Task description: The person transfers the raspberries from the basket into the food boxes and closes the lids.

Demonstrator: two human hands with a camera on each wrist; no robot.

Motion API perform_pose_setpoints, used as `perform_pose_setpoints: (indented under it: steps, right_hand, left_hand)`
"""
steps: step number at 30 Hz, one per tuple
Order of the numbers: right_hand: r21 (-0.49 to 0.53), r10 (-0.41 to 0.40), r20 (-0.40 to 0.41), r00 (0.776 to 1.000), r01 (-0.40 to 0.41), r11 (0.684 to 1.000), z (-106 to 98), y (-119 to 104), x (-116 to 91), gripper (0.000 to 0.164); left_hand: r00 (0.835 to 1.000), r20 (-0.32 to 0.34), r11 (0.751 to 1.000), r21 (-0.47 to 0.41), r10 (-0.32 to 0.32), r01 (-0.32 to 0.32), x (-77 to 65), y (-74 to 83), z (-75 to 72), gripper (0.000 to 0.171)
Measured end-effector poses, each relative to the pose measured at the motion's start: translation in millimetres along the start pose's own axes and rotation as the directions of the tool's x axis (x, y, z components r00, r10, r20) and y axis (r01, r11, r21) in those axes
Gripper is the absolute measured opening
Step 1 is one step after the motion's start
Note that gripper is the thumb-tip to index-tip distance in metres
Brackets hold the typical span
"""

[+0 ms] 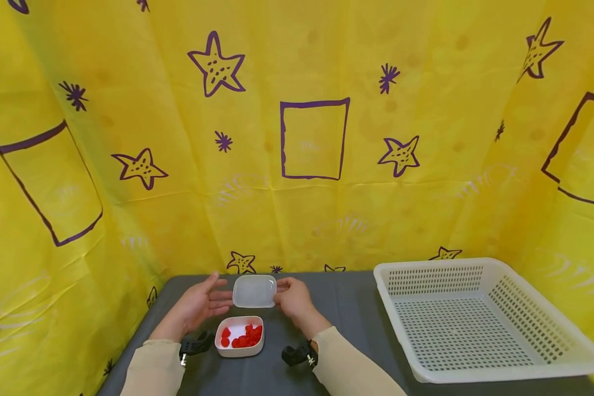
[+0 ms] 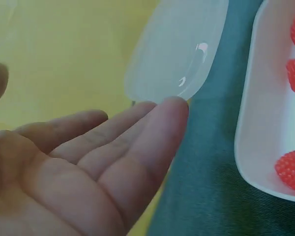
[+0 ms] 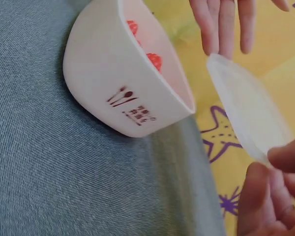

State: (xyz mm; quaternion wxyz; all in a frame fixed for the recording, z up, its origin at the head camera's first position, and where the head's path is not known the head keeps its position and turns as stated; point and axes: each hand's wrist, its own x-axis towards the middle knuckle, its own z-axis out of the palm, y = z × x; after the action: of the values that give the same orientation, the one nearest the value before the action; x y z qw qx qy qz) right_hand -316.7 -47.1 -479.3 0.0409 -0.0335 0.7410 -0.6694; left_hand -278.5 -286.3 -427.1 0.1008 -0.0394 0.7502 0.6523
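A translucent plastic lid (image 1: 254,291) is held up beyond the food container. My right hand (image 1: 294,301) pinches its right edge between thumb and fingers, clearly so in the right wrist view (image 3: 273,196). At the lid's left edge, my left hand (image 1: 201,303) has its fingers stretched out and palm turned up; the fingertips (image 2: 174,105) meet or nearly meet the lid. Nearer to me stands the white container (image 1: 240,353), uncovered, with several red raspberries (image 1: 247,338) inside. Printed cutlery and lettering mark its side in the right wrist view.
A large white perforated plastic basket (image 1: 411,341) stands on the right of the dark grey tabletop (image 1: 348,330). Yellow cloth (image 1: 317,220) with purple stars and squares hangs behind the table and at both sides.
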Motion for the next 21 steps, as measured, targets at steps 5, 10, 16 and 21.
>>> perform_pose_setpoints:
  steps: [5,10,16,21]
  right_hand:
    - [-0.1,-0.127,0.016,0.992,0.127,0.987,-6,-7,-7,0.016]
    - [-0.247,-0.29,-0.016,0.957,0.277,0.928,-9,-16,-17,0.012]
    - [-0.267,-0.436,-0.006,0.9,0.419,0.868,-10,-24,-28,0.009]
    - [-0.245,-0.54,0.029,0.841,0.529,0.812,-11,-25,-34,0.011]
  left_hand:
    - [0.999,-0.02,0.995,0.087,0.041,-0.039,-9.5,6.9,3.5,0.061]
    - [0.996,-0.048,0.992,0.096,0.081,-0.076,-19.2,9.7,9.1,0.053]
    - [0.989,-0.064,0.991,-0.008,0.132,-0.132,-30.8,11.0,11.4,0.039]
    - [0.982,-0.016,0.98,-0.055,0.19,-0.191,-37.0,8.5,6.3,0.035]
